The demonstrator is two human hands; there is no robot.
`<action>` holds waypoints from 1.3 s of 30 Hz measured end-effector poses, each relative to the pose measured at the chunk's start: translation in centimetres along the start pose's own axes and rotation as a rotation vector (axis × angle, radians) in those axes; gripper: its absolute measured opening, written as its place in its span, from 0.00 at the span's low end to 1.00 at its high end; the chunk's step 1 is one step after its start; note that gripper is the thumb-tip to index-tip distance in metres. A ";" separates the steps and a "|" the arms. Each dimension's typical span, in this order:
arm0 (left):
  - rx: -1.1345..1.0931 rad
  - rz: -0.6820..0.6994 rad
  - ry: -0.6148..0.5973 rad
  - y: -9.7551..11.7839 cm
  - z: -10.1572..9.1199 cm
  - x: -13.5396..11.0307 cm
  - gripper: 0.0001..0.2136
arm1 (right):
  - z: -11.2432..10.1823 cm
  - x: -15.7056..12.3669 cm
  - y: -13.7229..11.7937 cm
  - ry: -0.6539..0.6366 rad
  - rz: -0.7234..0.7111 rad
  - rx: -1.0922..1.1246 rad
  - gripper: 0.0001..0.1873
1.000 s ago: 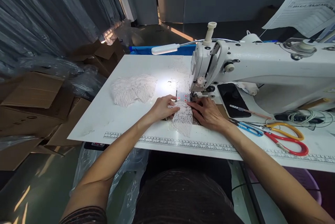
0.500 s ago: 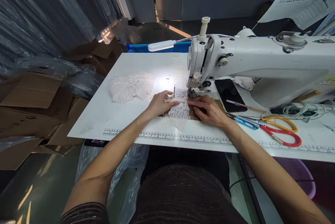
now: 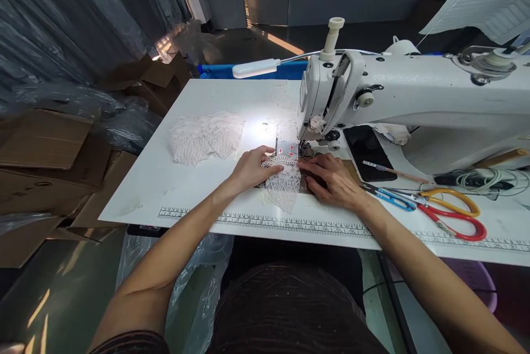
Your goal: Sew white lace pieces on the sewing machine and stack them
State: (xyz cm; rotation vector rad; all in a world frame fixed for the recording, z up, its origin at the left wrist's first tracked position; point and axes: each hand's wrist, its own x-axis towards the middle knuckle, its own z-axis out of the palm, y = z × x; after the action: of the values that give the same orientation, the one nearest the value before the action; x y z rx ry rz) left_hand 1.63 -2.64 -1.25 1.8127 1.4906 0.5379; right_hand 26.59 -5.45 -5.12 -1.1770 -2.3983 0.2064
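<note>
A white sewing machine [image 3: 414, 105] stands on a white table [image 3: 165, 177]. In front of its needle lies a small piece of white lace [image 3: 285, 185]. My left hand [image 3: 252, 167] rests on the lace's left edge, fingers curled and pinching it. My right hand [image 3: 333, 180] lies on the lace's right edge beside the presser foot [image 3: 305, 149], fingers pressed together on the fabric. Both hands hold the lace flat just below the needle plate with red marks [image 3: 287, 148].
A pile of white lace [image 3: 205, 136] lies at the table's left. Red and yellow scissors [image 3: 451, 216], blue thread snips [image 3: 391, 198], a black phone [image 3: 366, 152] and a pencil [image 3: 393, 173] sit right. A lamp [image 3: 252, 68] shines down. Cardboard boxes [image 3: 45, 144] stand left.
Both hands stay on the lace at the needle, with only small finger shifts. The view has swung slightly.
</note>
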 end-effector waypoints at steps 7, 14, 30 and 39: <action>0.011 -0.033 0.009 0.2 -0.1 -0.1 0.31 | 0.1 0.0 -0.5 -0.024 -0.007 -0.089 0.21; 0.017 -0.056 -0.008 0.1 -0.2 0.1 0.32 | 0.2 0.0 -0.5 -0.001 -0.015 -0.084 0.20; 0.035 -0.025 0.011 -0.1 -0.1 0.1 0.29 | -0.8 0.3 0.2 0.143 0.108 0.179 0.19; 0.019 -0.049 0.013 0.2 -0.2 -0.1 0.30 | -1.3 -0.3 -0.5 -0.103 -0.126 0.093 0.19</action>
State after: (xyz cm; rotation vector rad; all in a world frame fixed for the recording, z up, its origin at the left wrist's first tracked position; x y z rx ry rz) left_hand 1.62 -2.67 -0.98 1.7858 1.5495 0.5137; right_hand 27.04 -6.08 -3.91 -0.9920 -2.5122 0.3418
